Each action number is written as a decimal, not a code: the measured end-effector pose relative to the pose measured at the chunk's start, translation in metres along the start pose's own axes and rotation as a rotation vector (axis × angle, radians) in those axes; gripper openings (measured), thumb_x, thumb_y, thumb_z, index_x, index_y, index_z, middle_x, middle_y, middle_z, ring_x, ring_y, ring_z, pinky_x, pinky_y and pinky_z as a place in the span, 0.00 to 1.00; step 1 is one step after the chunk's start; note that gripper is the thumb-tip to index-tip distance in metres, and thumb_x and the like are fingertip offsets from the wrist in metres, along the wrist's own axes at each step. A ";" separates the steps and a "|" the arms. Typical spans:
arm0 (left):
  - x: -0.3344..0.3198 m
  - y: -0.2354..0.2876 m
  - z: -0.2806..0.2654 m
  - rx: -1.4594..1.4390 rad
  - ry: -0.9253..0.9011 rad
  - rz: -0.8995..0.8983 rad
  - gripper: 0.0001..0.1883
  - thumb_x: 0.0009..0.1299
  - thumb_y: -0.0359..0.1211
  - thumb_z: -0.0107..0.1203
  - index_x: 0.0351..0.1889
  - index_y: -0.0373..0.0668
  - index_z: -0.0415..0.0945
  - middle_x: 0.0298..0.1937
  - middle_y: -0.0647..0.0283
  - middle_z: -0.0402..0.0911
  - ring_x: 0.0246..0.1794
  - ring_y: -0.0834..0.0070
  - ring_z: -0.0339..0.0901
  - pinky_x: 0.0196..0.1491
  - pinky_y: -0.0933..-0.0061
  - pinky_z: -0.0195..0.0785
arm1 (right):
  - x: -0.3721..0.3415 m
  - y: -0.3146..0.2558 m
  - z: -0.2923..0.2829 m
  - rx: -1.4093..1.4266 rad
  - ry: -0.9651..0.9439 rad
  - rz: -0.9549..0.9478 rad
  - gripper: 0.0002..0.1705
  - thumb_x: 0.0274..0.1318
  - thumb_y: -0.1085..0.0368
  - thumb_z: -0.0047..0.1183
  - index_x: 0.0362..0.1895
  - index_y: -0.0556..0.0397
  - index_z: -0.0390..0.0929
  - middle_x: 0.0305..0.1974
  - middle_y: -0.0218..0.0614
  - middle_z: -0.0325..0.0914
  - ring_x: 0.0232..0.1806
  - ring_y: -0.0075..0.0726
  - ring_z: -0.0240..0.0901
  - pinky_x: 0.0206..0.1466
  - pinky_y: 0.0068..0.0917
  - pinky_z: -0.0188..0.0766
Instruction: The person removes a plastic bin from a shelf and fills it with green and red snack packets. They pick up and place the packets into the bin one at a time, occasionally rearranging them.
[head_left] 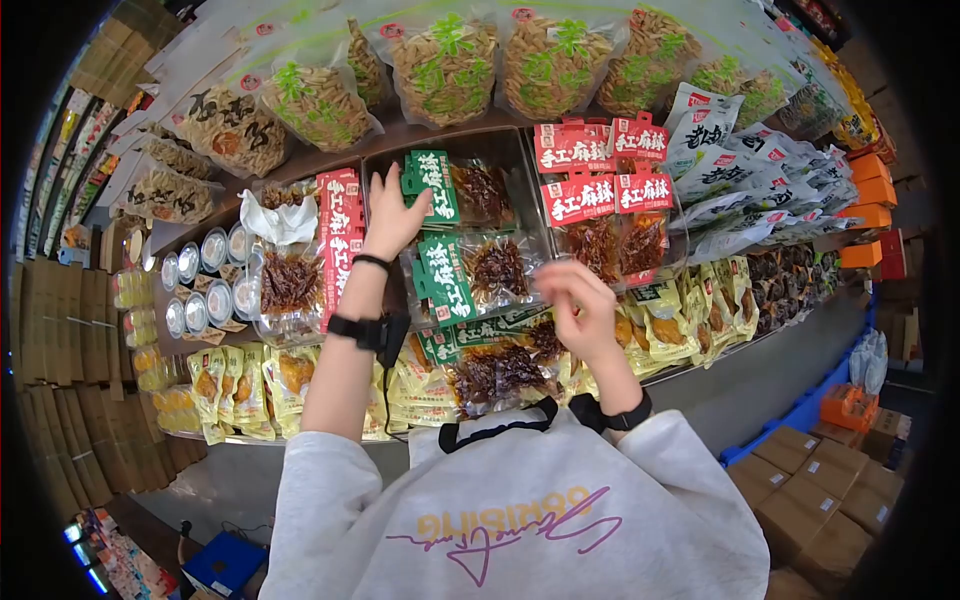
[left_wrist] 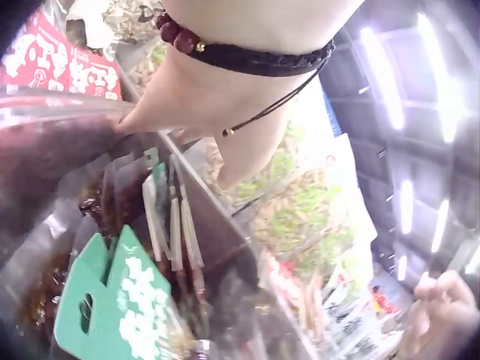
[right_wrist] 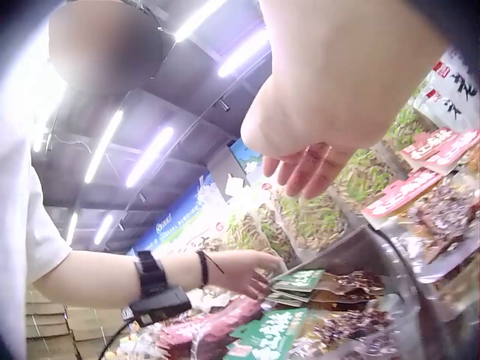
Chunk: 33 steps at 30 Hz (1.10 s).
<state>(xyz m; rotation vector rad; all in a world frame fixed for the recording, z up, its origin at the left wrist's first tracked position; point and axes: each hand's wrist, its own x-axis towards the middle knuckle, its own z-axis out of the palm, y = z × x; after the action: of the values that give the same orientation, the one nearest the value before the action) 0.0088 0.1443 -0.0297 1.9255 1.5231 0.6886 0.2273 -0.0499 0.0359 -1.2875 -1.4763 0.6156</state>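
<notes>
In the head view my left hand (head_left: 398,212) reaches into the far left corner of a dark tray, its fingertips beside a green-labelled packet of dark red snack (head_left: 480,195). Seen from the right wrist, the fingers of that left hand (right_wrist: 251,276) are fairly straight along the packet's edge. A second green-labelled packet (head_left: 498,272) lies nearer to me in the same tray. The left wrist view shows green hang-hole cards (left_wrist: 112,300) standing beside the tray wall (left_wrist: 214,206). My right hand (head_left: 583,308) hovers over the tray's right side, fingers loosely bent, holding nothing.
Red-labelled packets (head_left: 605,200) fill the tray to the right, and more (head_left: 340,225) lie to the left. Round lidded cups (head_left: 213,250) stand further left. Large bags with green print (head_left: 445,65) line the back. Yellow packets (head_left: 665,325) run along the front edge.
</notes>
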 end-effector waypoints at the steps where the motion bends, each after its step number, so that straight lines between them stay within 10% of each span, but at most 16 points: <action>1: -0.014 0.009 -0.013 -0.039 0.013 0.027 0.37 0.63 0.45 0.55 0.64 0.34 0.57 0.67 0.31 0.47 0.68 0.42 0.48 0.68 0.56 0.44 | -0.016 0.004 -0.011 -0.013 -0.020 -0.027 0.13 0.45 0.83 0.43 0.32 0.58 0.77 0.34 0.40 0.77 0.28 0.31 0.75 0.34 0.22 0.72; 5: -0.108 0.042 -0.042 -0.473 0.143 0.187 0.16 0.66 0.25 0.51 0.53 0.37 0.70 0.58 0.55 0.65 0.59 0.70 0.66 0.55 0.73 0.66 | -0.078 0.039 -0.036 -0.259 -0.270 0.283 0.07 0.48 0.75 0.48 0.33 0.57 0.77 0.36 0.45 0.77 0.35 0.45 0.76 0.39 0.31 0.73; 9: -0.218 0.009 -0.020 -0.553 0.059 -0.134 0.09 0.67 0.26 0.50 0.44 0.36 0.73 0.41 0.62 0.77 0.38 0.79 0.75 0.42 0.80 0.67 | -0.153 0.107 -0.025 -0.510 -0.402 0.373 0.17 0.48 0.66 0.54 0.44 0.59 0.74 0.43 0.51 0.74 0.44 0.55 0.72 0.49 0.39 0.70; 13: -0.287 -0.047 0.006 -0.281 -0.429 -0.491 0.21 0.64 0.36 0.58 0.52 0.35 0.69 0.35 0.59 0.79 0.32 0.77 0.77 0.34 0.76 0.69 | -0.185 0.153 -0.010 -0.503 -0.209 0.475 0.39 0.46 0.53 0.60 0.56 0.68 0.63 0.48 0.59 0.70 0.50 0.65 0.67 0.58 0.42 0.61; 16: -0.301 -0.102 0.034 -0.359 -0.329 -0.512 0.29 0.61 0.40 0.61 0.56 0.35 0.66 0.32 0.56 0.80 0.30 0.75 0.78 0.32 0.75 0.69 | -0.167 0.154 0.006 -0.535 -0.235 0.612 0.45 0.43 0.42 0.59 0.56 0.66 0.64 0.49 0.60 0.71 0.53 0.61 0.65 0.59 0.42 0.61; 21: -0.287 -0.107 0.043 -0.301 -0.349 -0.516 0.26 0.59 0.38 0.61 0.53 0.37 0.68 0.25 0.58 0.79 0.25 0.73 0.78 0.30 0.73 0.69 | -0.137 0.157 0.011 -0.565 -0.816 0.835 0.54 0.34 0.30 0.56 0.57 0.60 0.66 0.49 0.58 0.73 0.57 0.57 0.65 0.58 0.39 0.64; 25: -0.271 -0.067 0.019 -0.050 -0.320 -0.423 0.22 0.56 0.35 0.61 0.49 0.40 0.71 0.21 0.59 0.77 0.22 0.62 0.76 0.30 0.64 0.69 | -0.140 0.166 0.018 -0.660 -0.928 0.663 0.60 0.27 0.28 0.58 0.62 0.55 0.63 0.56 0.58 0.67 0.56 0.57 0.67 0.59 0.37 0.65; 28: -0.271 -0.064 0.017 0.161 -0.211 -0.411 0.23 0.56 0.35 0.61 0.49 0.40 0.70 0.27 0.53 0.78 0.29 0.57 0.77 0.35 0.60 0.69 | -0.135 0.129 0.016 -0.819 -1.153 0.632 0.73 0.22 0.28 0.63 0.70 0.51 0.44 0.65 0.56 0.55 0.64 0.55 0.57 0.64 0.44 0.56; 30: -0.280 -0.078 0.026 0.430 0.148 -0.070 0.28 0.56 0.34 0.61 0.54 0.41 0.65 0.33 0.47 0.77 0.38 0.51 0.76 0.41 0.55 0.68 | -0.146 0.121 0.021 -0.926 -1.219 0.566 0.81 0.18 0.29 0.66 0.72 0.51 0.32 0.67 0.55 0.49 0.69 0.58 0.44 0.67 0.57 0.45; 33: -0.289 -0.090 0.035 0.257 -0.018 -0.261 0.30 0.58 0.33 0.58 0.59 0.40 0.60 0.40 0.42 0.76 0.44 0.46 0.73 0.47 0.52 0.65 | -0.165 0.111 0.027 -0.997 -1.117 0.507 0.79 0.20 0.36 0.69 0.71 0.50 0.29 0.68 0.56 0.45 0.68 0.61 0.45 0.66 0.60 0.46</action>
<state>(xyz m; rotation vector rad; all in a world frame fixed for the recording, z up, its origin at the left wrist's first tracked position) -0.0887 -0.1263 -0.1301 1.8566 1.8840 0.3753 0.2277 -0.1634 -0.1295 -2.3253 -2.5682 1.0944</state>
